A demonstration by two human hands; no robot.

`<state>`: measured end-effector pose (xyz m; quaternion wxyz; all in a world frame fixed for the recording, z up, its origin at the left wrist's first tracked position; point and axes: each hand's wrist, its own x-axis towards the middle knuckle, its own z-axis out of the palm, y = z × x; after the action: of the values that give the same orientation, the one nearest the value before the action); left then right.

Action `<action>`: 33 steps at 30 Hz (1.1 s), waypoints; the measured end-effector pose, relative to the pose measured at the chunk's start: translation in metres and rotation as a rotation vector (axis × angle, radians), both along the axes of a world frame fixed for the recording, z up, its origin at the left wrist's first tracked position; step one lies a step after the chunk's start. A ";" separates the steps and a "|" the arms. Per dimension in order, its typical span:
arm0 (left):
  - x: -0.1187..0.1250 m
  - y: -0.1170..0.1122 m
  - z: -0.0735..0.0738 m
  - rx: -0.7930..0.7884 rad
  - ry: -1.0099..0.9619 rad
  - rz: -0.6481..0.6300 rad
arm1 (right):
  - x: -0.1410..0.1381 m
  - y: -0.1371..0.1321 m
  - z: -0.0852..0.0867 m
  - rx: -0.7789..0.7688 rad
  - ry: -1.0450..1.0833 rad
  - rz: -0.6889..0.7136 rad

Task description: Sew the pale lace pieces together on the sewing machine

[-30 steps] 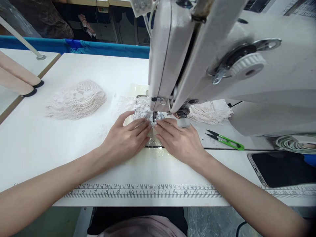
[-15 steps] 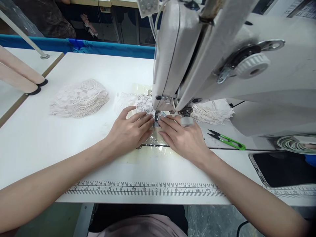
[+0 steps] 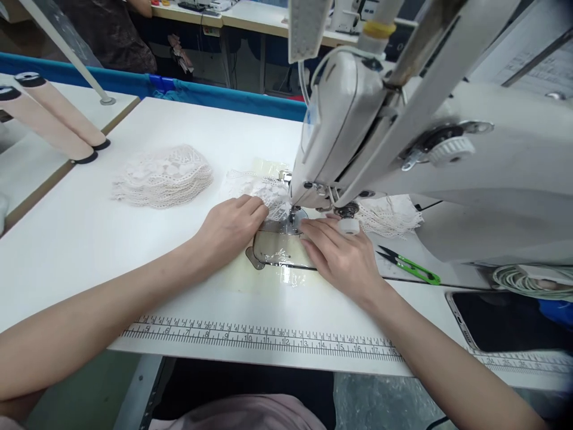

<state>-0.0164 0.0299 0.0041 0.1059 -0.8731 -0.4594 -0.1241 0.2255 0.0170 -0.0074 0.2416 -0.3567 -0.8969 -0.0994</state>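
Observation:
A white lace piece (image 3: 266,190) lies behind and left of the presser foot (image 3: 293,216) of the sewing machine (image 3: 333,119). My left hand (image 3: 235,230) is at its near edge, left of the foot, with fingers curled and closed on the lace; the fingertips are partly hidden. My right hand (image 3: 342,251) rests to the right of the needle plate (image 3: 282,227), its fingers stretched out flat and pointing at the foot. The machine's knob covers part of those fingers. Whether any lace lies beneath them cannot be seen.
A stack of lace pieces (image 3: 163,176) sits at left, and more lace (image 3: 389,214) lies behind my right hand. Green thread snips (image 3: 409,264), a phone (image 3: 505,319) and coiled cord (image 3: 532,280) are at right. A ruler strip (image 3: 268,340) runs along the front edge. Thread cones (image 3: 58,119) stand far left.
My left hand has drawn back leftward from the presser foot, and its spread fingers have curled closed on the lace. My right hand stays beside the foot. The head view has tilted slightly.

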 end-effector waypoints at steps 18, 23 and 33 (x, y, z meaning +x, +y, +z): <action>-0.133 -0.020 0.061 -0.972 -0.484 -0.037 | -0.121 0.007 0.052 -1.376 0.707 0.266; -0.189 -0.018 0.054 -0.689 -0.830 0.217 | -0.171 0.038 0.054 -1.153 0.836 0.347; -0.204 0.087 0.025 -0.272 -0.572 0.542 | -0.233 0.134 0.017 -0.711 0.575 -0.225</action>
<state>-0.2206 0.1173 0.0288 -0.1135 -0.6569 -0.6957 -0.2676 -0.0076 0.1509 0.0097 0.3309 -0.5253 -0.7278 0.2913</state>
